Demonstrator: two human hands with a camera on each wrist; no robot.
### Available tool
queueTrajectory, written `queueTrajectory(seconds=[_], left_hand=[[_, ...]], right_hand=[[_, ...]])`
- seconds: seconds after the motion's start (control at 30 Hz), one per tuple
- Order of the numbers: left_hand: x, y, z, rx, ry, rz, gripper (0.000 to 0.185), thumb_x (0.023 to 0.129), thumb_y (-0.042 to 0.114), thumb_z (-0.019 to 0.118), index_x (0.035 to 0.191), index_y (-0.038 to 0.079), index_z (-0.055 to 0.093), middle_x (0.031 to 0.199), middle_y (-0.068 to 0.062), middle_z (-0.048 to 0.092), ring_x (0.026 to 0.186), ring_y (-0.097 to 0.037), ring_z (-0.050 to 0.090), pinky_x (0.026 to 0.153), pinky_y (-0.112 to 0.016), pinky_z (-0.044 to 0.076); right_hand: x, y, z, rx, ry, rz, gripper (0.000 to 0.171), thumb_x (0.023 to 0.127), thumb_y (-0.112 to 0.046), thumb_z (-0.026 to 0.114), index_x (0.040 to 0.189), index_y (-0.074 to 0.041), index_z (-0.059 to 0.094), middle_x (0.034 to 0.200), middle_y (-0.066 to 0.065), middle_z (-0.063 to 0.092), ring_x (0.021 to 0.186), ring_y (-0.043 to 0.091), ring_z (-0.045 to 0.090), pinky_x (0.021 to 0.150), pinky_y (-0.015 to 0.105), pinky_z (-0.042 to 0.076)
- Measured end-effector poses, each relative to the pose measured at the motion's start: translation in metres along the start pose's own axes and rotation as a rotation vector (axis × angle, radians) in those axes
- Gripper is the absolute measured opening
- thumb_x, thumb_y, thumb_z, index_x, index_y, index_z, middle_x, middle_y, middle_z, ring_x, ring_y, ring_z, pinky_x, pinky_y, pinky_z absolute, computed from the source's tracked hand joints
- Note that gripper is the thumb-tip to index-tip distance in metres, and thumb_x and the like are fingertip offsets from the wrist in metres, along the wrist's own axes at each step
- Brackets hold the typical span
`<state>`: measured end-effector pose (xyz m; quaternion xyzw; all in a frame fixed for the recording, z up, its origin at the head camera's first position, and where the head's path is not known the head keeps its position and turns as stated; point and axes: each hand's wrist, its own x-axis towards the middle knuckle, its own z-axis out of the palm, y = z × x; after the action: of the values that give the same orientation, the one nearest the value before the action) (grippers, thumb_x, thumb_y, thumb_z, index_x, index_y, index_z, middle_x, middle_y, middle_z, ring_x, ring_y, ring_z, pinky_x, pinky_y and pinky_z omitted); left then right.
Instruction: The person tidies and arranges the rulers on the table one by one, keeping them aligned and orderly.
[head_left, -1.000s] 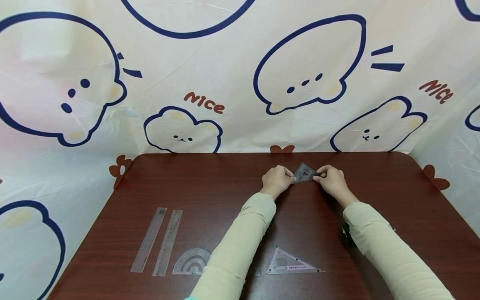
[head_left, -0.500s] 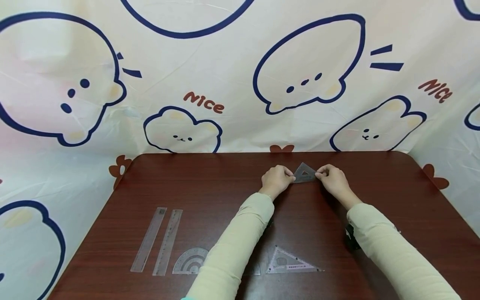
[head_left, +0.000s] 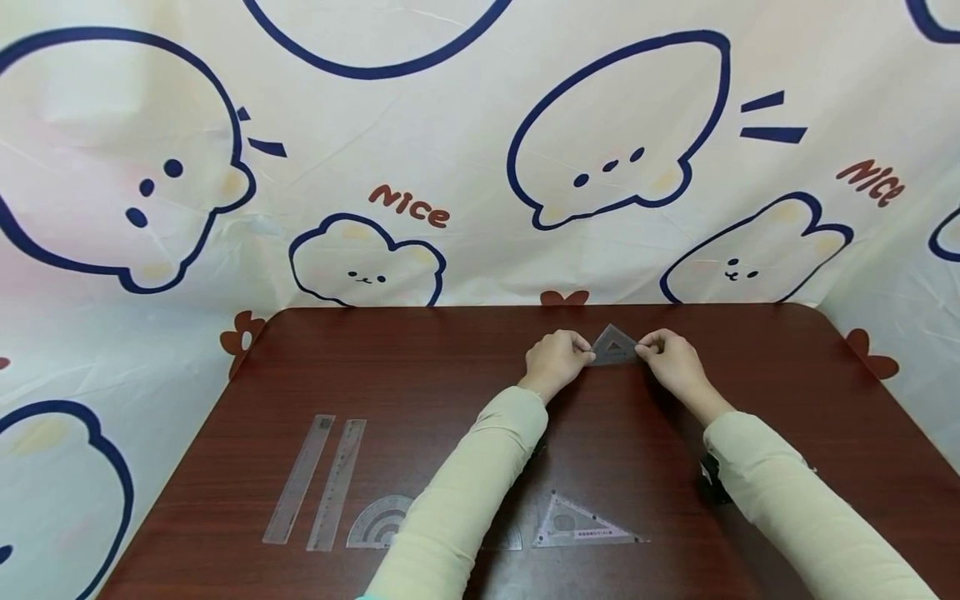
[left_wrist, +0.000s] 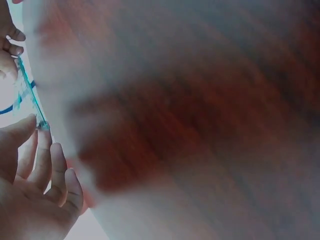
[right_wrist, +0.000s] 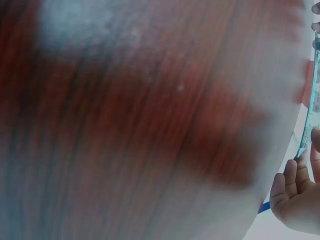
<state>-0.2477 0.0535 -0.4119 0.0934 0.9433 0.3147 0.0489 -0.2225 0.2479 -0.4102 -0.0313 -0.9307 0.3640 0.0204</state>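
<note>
A small clear triangle set square (head_left: 613,347) is held up near the far edge of the dark wooden table (head_left: 420,375). My left hand (head_left: 557,359) pinches its left corner and my right hand (head_left: 670,357) pinches its right corner. The left wrist view shows the set square (left_wrist: 30,97) edge-on by my left fingers (left_wrist: 42,155). From the right wrist, the set square (right_wrist: 311,100) is a thin strip above my right fingers (right_wrist: 295,180).
Near the front edge lie two clear straight rulers (head_left: 298,479) (head_left: 337,484), a protractor (head_left: 380,523) partly under my left sleeve (head_left: 468,492), and a larger triangle set square (head_left: 581,523). A cartoon-print cloth (head_left: 480,150) hangs behind the table.
Both hands and the small set square have shifted slightly to the right. The tools at the front have not moved.
</note>
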Motion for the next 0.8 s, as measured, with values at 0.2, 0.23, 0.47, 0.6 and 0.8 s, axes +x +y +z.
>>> queueTrajectory(seconds=[0.2, 0.23, 0.47, 0.6, 0.8], left_hand=[[-0.002, 0.001, -0.004, -0.002, -0.007, 0.017, 0.013, 0.093, 0.037, 0.07, 0.1, 0.027, 0.076, 0.088, 0.016, 0.069, 0.079, -0.005, 0.063, 0.076, -0.032, 0.048], [-0.002, 0.002, -0.005, -0.005, -0.007, 0.023, 0.013, 0.093, 0.037, 0.07, 0.1, 0.027, 0.076, 0.088, 0.016, 0.069, 0.079, -0.005, 0.063, 0.076, -0.033, 0.048], [-0.003, 0.005, -0.006, -0.016, -0.002, 0.047, 0.014, 0.093, 0.037, 0.07, 0.1, 0.026, 0.076, 0.087, 0.015, 0.069, 0.079, -0.004, 0.062, 0.075, -0.032, 0.048], [-0.004, 0.006, -0.007, -0.013, -0.006, 0.051, 0.015, 0.093, 0.037, 0.07, 0.1, 0.026, 0.076, 0.087, 0.015, 0.069, 0.078, -0.004, 0.062, 0.074, -0.031, 0.047], [-0.008, 0.008, -0.008, -0.014, -0.018, 0.065, 0.015, 0.093, 0.037, 0.071, 0.1, 0.026, 0.076, 0.086, 0.015, 0.069, 0.078, -0.003, 0.062, 0.071, -0.029, 0.046]], right_hand=[[-0.004, 0.001, -0.002, -0.001, 0.008, -0.01, 0.023, 0.102, -0.017, 0.056, 0.11, 0.004, 0.059, 0.103, 0.023, 0.061, 0.089, 0.035, 0.054, 0.078, 0.046, 0.043], [-0.004, 0.001, -0.003, -0.001, 0.011, -0.013, 0.023, 0.102, -0.017, 0.057, 0.11, 0.004, 0.06, 0.102, 0.022, 0.061, 0.088, 0.035, 0.054, 0.077, 0.045, 0.043], [-0.008, 0.0, -0.008, -0.001, 0.025, -0.024, 0.023, 0.102, -0.018, 0.057, 0.11, 0.004, 0.06, 0.103, 0.023, 0.062, 0.086, 0.033, 0.053, 0.075, 0.042, 0.042], [-0.011, -0.001, -0.01, -0.005, 0.03, -0.022, 0.024, 0.101, -0.018, 0.058, 0.109, 0.004, 0.061, 0.101, 0.021, 0.061, 0.086, 0.033, 0.053, 0.074, 0.041, 0.041], [-0.015, 0.002, -0.013, -0.019, 0.038, -0.029, 0.023, 0.1, -0.018, 0.06, 0.108, 0.003, 0.062, 0.095, 0.017, 0.062, 0.083, 0.03, 0.052, 0.071, 0.038, 0.04]])
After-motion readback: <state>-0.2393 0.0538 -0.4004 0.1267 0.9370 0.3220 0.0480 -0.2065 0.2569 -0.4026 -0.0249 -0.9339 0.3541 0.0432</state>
